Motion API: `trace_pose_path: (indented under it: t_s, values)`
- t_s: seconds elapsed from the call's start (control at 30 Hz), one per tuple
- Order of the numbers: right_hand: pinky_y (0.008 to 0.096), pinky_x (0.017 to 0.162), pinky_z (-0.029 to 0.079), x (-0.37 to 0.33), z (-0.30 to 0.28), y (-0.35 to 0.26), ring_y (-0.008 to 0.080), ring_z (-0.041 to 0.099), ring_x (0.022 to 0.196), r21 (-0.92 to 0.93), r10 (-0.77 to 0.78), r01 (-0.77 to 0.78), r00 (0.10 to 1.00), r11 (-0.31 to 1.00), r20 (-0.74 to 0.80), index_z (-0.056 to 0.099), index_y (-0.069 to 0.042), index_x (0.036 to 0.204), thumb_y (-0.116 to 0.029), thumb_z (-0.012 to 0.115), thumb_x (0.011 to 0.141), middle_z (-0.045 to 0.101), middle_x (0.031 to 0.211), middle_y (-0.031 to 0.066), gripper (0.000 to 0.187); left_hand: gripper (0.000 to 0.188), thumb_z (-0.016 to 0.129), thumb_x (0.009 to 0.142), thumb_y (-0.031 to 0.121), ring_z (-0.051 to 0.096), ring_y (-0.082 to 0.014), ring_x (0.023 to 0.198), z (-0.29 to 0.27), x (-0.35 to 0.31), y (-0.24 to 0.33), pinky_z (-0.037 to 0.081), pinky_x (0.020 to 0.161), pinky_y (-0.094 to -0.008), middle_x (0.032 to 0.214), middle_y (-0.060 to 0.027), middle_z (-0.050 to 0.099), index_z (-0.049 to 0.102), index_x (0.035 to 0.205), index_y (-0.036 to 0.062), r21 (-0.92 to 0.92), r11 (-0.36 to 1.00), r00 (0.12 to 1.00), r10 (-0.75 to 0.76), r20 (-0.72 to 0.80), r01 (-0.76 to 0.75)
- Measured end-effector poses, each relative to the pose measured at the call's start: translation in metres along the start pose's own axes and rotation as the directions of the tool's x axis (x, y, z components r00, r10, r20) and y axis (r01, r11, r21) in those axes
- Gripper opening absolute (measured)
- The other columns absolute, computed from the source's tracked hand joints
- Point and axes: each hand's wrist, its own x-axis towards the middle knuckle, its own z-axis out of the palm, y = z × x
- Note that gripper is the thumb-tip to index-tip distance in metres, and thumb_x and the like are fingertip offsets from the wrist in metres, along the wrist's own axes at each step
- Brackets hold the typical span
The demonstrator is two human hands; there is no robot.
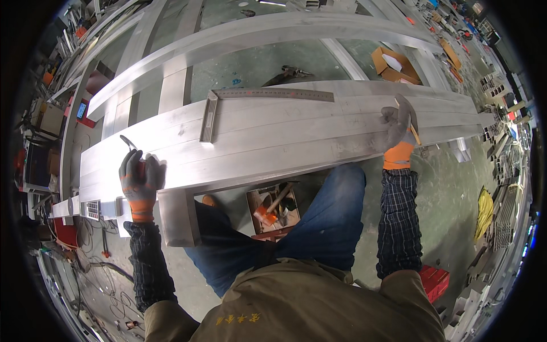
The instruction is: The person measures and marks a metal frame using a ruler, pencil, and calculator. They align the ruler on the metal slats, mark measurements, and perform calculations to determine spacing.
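Several flat silver metal bars (273,134) lie side by side across my lap area. Their left end is under my left hand (138,175), in a grey glove with an orange cuff. Its fingers are curled, with a bit of red between them; a thin dark piece (128,142) sticks out just beyond the fingertips, and I cannot make out its kind. Over the right part of the bars, my right hand (400,122), gloved alike, is closed around a slim tan pencil (415,135). A try square (273,94) with a steel ruler blade rests on the bars between the hands.
Another long metal bar (273,29) spans the far side, over crossing beams. Beyond the bars are a dark power tool (288,74) and an open cardboard box (394,65). A box of tools (272,211) sits between my legs; cables (117,293) lie at lower left, a red box (434,283) at lower right.
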Motion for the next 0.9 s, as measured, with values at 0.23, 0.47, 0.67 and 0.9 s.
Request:
trace_pose_path:
  t_s: [0.23,0.47,0.67,0.9]
  values:
    - [0.0300,0.069,0.051,-0.007,0.009,-0.018,0.0166,0.062,0.066,-0.031,0.000,0.000,1.000,1.000,-0.016,0.063,0.002,0.135,-0.040,0.056,0.107,0.072,0.083,0.0123,0.052,0.035,0.079,0.094,0.019,0.065,-0.0377,0.118,-0.001,0.000,0.003,0.052,0.104,-0.0455,0.129,-0.0196,0.069,0.071,0.124,0.0018,-0.002,1.000,1.000,-0.011,-0.005,0.011]
    - [0.0298,0.069,0.051,-0.007,0.009,-0.019,0.0160,0.062,0.066,-0.034,-0.005,0.005,1.000,0.999,-0.005,0.063,0.002,0.135,-0.040,0.055,0.108,0.072,0.083,0.0118,0.051,0.037,0.075,0.098,0.020,0.065,-0.0377,0.120,-0.002,-0.001,-0.002,0.053,0.105,-0.0456,0.132,-0.0206,0.067,0.068,0.130,0.0022,0.013,1.000,1.000,-0.004,0.024,0.003]
    - [0.0301,0.071,0.052,-0.009,0.007,-0.019,0.0166,0.064,0.071,-0.026,-0.020,0.021,0.999,0.999,0.029,0.063,0.001,0.137,-0.035,0.055,0.109,0.073,0.087,0.0119,0.046,0.037,0.073,0.100,0.020,0.065,-0.0378,0.121,-0.002,-0.001,-0.001,0.053,0.105,-0.0454,0.132,-0.0208,0.067,0.067,0.132,0.0023,0.012,1.000,1.000,0.005,0.028,-0.005]
    - [0.0309,0.074,0.052,-0.008,0.003,-0.019,0.0177,0.066,0.076,-0.069,0.015,-0.012,0.999,0.998,0.043,0.062,0.000,0.138,-0.037,0.051,0.110,0.073,0.090,0.0121,0.048,0.036,0.073,0.100,0.019,0.065,-0.0371,0.119,-0.001,-0.001,0.000,0.053,0.105,-0.0451,0.131,-0.0205,0.067,0.067,0.132,0.0024,-0.005,1.000,1.000,0.021,0.024,-0.021]
